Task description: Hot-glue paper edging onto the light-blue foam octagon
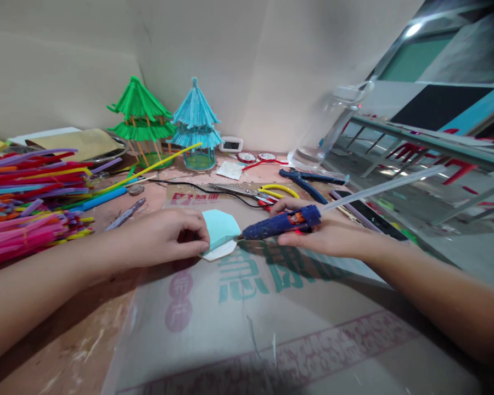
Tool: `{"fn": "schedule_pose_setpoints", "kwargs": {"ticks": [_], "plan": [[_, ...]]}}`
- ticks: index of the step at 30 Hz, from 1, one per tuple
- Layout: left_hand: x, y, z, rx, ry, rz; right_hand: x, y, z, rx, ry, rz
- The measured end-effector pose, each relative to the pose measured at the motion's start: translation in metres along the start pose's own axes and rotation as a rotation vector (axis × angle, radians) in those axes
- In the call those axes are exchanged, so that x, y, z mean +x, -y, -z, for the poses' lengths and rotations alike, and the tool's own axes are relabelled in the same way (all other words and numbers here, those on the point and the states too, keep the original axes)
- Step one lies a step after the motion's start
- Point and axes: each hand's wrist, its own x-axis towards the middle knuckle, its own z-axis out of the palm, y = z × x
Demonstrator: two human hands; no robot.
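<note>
Head view. The left hand point(164, 237) presses a light blue octagonal card point(220, 229) flat on the plastic sheet point(271, 318) that covers the counter point(66, 340); its fingers are curled together, tips pinching the card's 9 o'clock edge. A white piece point(221, 252) of like shape shows beneath the card at 6 o'clock.

The right hand point(329, 233) grips a blue glue gun point(282, 223), fingers wrapped closed round the body. The gun's long axis runs 3 to 9 o'clock; the nozzle touches, or all but touches, the card's 3 o'clock edge. A clear glue stick point(379, 189) trails from the rear toward 2 o'clock.

The card lies between both hands; the left is in contact, the right reaches it only through the nozzle.

At 9 o'clock: a heap of pipe cleaners point(28, 203). At 12 o'clock: green pagoda model point(140, 123), blue pagoda model point(196, 129), yellow-handled pliers point(271, 192).
</note>
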Motion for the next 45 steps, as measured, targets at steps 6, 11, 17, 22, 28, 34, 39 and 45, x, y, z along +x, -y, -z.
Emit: {"fn": "schedule_pose_setpoints", "kwargs": {"ticks": [6, 11, 17, 22, 28, 34, 39, 45], "plan": [[-0.002, 0.0, 0.001, -0.002, 0.001, 0.017, -0.001, 0.007, -0.005, -0.021, -0.022, 0.009], [-0.002, 0.001, 0.0, 0.001, 0.007, 0.034, -0.001, 0.008, -0.011, 0.044, 0.008, 0.02], [0.0, 0.0, 0.0, -0.005, 0.004, 0.029, 0.001, 0.007, -0.01, 0.044, 0.018, 0.003], [-0.001, 0.0, 0.0, 0.0, 0.005, 0.029, 0.001, 0.002, -0.005, -0.03, 0.006, -0.02], [-0.002, 0.0, 0.0, 0.002, 0.008, 0.017, 0.001, -0.001, 0.0, -0.016, -0.007, -0.024], [-0.001, 0.0, 0.0, 0.005, -0.001, 0.008, -0.001, 0.002, 0.005, -0.1, -0.007, 0.019], [-0.001, 0.0, -0.001, 0.0, -0.004, 0.013, -0.001, 0.0, 0.004, -0.15, -0.07, 0.027], [0.0, 0.001, -0.001, 0.005, -0.009, 0.0, -0.004, 0.004, 0.012, -0.219, -0.083, 0.08]]}}
